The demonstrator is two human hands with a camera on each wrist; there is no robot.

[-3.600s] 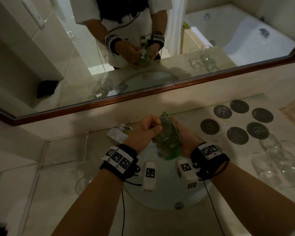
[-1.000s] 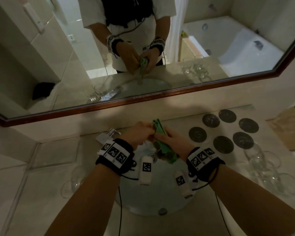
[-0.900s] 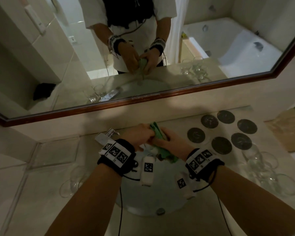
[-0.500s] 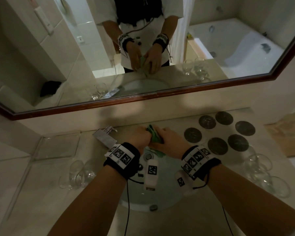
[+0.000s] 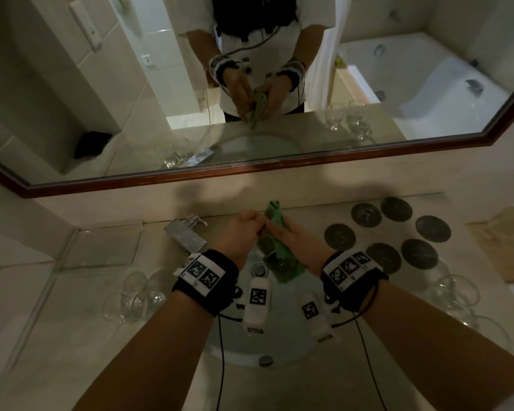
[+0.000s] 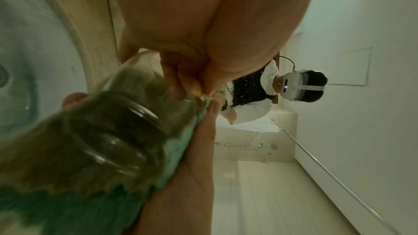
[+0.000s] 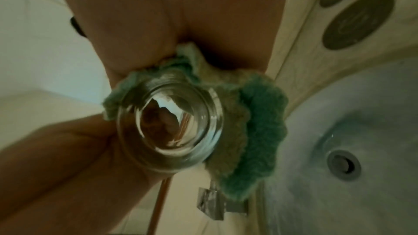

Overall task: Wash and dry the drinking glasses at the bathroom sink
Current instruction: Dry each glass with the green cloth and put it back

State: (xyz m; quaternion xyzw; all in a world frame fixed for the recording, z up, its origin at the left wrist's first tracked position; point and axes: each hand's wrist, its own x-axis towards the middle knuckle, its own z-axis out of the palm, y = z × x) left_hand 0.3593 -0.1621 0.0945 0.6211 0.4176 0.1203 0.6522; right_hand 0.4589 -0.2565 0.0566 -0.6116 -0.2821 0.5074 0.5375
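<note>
A clear drinking glass [image 5: 275, 258] hangs over the sink basin [image 5: 235, 348], half wrapped in a green cloth [image 5: 275, 215]. My right hand [image 5: 298, 241] grips the glass through the cloth, which covers its right side [image 7: 260, 122]. In the right wrist view the thick glass base [image 7: 169, 128] faces the camera. My left hand [image 5: 241, 232] is curled, and its fingertips [image 6: 185, 87] pinch the rim of the glass [image 6: 113, 122]. The glass's inside looks greenish; I cannot tell whether cloth is stuffed in it.
Several clear glasses [image 5: 134, 298] stand on the counter left of the basin and several more [image 5: 454, 295] on the right. Dark round coasters [image 5: 395, 232] lie at the back right. A chrome faucet [image 5: 187, 232] sits behind the basin, the drain [image 7: 343, 164] below.
Both hands have stayed over the basin, working the cloth around the glass. More of the glass and cloth now hangs below the hands than half a second ago.
</note>
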